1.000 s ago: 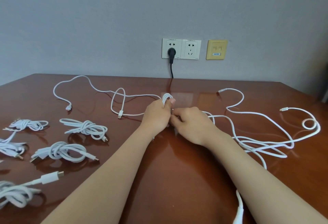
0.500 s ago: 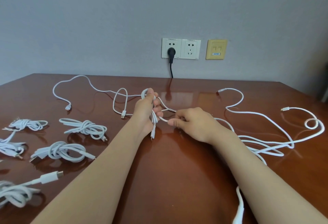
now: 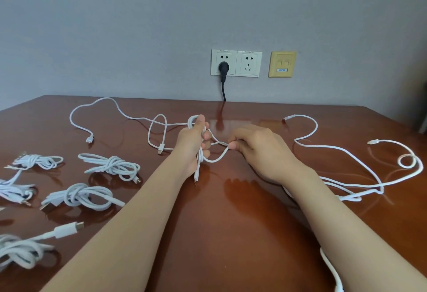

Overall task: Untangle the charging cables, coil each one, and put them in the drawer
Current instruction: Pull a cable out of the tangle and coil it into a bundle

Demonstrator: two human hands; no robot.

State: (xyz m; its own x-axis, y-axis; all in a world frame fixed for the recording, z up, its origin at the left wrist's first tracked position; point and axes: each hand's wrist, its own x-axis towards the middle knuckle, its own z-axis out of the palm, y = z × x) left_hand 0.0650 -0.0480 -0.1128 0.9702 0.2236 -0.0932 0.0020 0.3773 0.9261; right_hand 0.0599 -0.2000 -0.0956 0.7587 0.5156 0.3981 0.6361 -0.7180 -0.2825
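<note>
Mid-coil on one white cable (image 3: 217, 156), near the middle of the tabletop (image 3: 231, 234). Gripped in the curled left hand (image 3: 190, 146): several finished loops, held upright, plug end dangling below the palm. Pinched between thumb and forefinger of the right hand (image 3: 256, 150), just beside the left: the free strand. Judged next: wrap that strand round the loops again, drawing in the slack lying on the tabletop. Laid by along the left edge: knotted bundles (image 3: 111, 166). Toward the right edge: loose cables (image 3: 346, 153), not yet coiled. No drawer in view

The left hand (image 3: 193, 146) stands thumb up, curled round a cable (image 3: 217, 158). The right hand (image 3: 258, 150), knuckles up, pinches that cable.
</note>
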